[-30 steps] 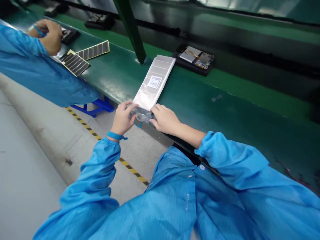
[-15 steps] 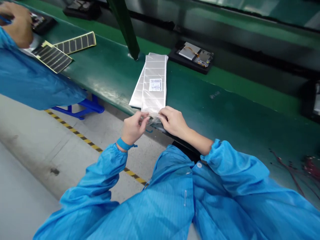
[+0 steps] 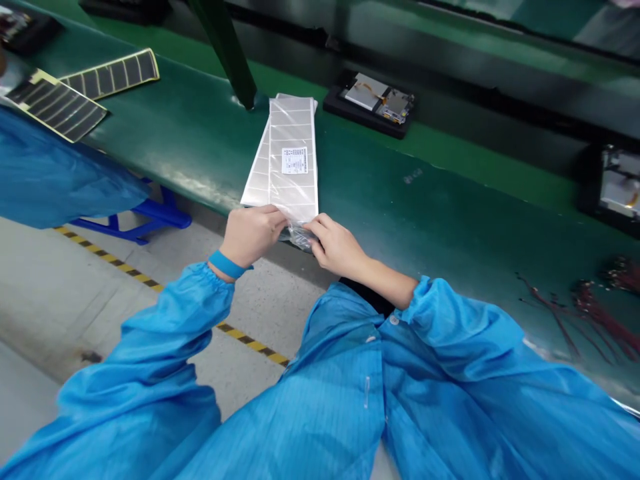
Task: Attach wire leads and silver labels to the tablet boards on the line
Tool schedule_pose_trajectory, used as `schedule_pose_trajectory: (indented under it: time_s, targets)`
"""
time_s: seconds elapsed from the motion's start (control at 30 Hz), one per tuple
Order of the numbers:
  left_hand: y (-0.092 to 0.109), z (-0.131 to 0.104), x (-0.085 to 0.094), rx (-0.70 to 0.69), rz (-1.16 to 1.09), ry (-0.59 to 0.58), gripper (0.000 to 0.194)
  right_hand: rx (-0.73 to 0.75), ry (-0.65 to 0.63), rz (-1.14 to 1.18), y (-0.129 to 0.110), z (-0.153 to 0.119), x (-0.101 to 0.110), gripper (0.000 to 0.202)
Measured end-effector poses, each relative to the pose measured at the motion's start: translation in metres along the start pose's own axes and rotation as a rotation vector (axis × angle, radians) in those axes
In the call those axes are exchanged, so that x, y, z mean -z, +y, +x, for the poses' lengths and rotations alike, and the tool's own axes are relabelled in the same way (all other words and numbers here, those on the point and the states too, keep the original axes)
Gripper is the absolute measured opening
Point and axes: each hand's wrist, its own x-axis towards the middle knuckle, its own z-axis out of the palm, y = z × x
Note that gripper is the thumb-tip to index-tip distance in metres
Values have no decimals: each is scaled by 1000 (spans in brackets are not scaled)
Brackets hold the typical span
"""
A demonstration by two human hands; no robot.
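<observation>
A clear plastic bag (image 3: 300,237) encloses a light grey sheet divided into cells (image 3: 293,127), with a printed white label (image 3: 295,161) on it. Its crumpled end hangs at the bench's near edge. My left hand (image 3: 254,233) pinches that end from the left, the fingertips partly hidden. From the right, my right hand (image 3: 337,245) grips the same end between thumb and fingers. Under the bag lies another pale sheet (image 3: 257,177), slanting out to the left.
Electronic units in black trays (image 3: 373,100) sit on the green strip behind the bench (image 3: 400,200). Dark sticker sheets (image 3: 63,107) lie at left beside a co-worker's blue sleeve (image 3: 55,170). Thin red cables (image 3: 595,313) lie at right. A green post (image 3: 225,53) stands behind the bag.
My left hand has turned over the bag's end, palm more downward, its fingers closer to the sheet's lower left. The view has shifted slightly; the co-worker's hand has mostly left it.
</observation>
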Motion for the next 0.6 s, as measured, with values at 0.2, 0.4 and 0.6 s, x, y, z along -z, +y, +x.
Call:
schedule_pose_trajectory:
  time_s: [0.2, 0.4, 0.6]
  targets:
    - [-18, 7, 7, -119, 76, 63, 21, -310, 221, 599, 12, 14, -3, 52]
    - [-14, 6, 8, -231, 112, 211, 30, -712, 182, 1439, 19, 89, -1, 30]
    - [-5, -7, 12, -235, 155, 301, 29, -785, 474, 1383, 12, 130, -30, 28]
